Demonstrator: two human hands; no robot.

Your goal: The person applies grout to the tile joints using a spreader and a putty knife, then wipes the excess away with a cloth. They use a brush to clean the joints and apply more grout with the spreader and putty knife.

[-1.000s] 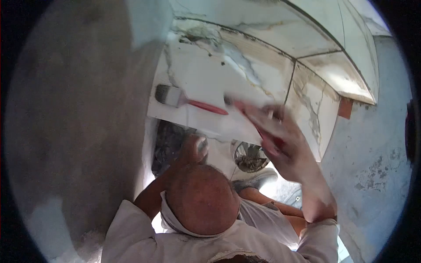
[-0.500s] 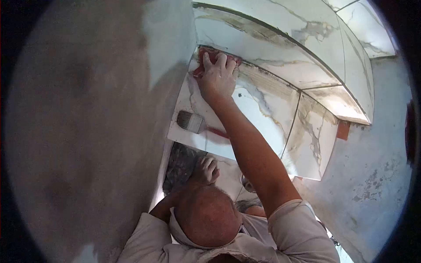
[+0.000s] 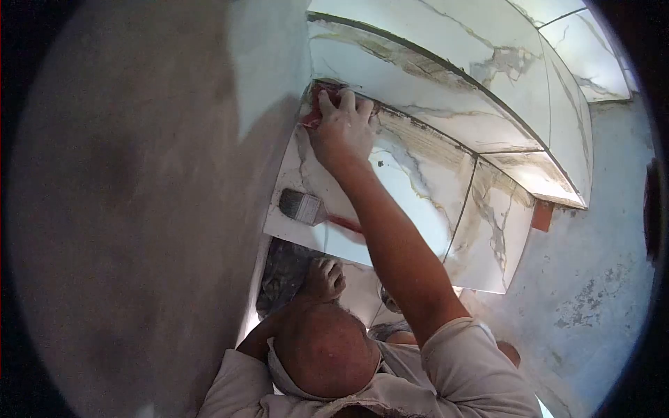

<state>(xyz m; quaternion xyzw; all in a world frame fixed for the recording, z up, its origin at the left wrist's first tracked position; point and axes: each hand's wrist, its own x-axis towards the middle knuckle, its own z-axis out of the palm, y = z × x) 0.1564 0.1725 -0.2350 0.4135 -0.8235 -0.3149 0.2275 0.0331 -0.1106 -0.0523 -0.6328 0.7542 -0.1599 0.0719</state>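
Inspecting the tiled step (image 3: 404,188), we took the paintbrush (image 3: 303,207) as our landmark; it lay on the step's marble-patterned surface, the end of its red handle (image 3: 345,224) hidden behind the right forearm (image 3: 390,230). We found the right hand (image 3: 343,132) beyond the paintbrush, clamped over a red piece (image 3: 313,115), possibly a cloth or pad, that showed on either side of the fingers. The red piece sat in the far corner beyond the paintbrush, where the step met the riser (image 3: 348,63) and the grey wall (image 3: 160,209). The left hand (image 3: 325,279) was on the near side of the paintbrush, fingers curled, beside a dark patch (image 3: 279,275); we could not tell whether it gripped anything.

In our judgement, good work here called for firm, even pressure through the fingertips, with the red piece flat against the step and right into the corner, short strokes along the dark joint (image 3: 418,122), and the forearm clear of the paintbrush.

As to containers, we noted 1 possible item: a rounded, shiny object (image 3: 388,298) nearer than the paintbrush and to its right, mostly hidden by the arm. We saw no contents and could not confirm a vessel.
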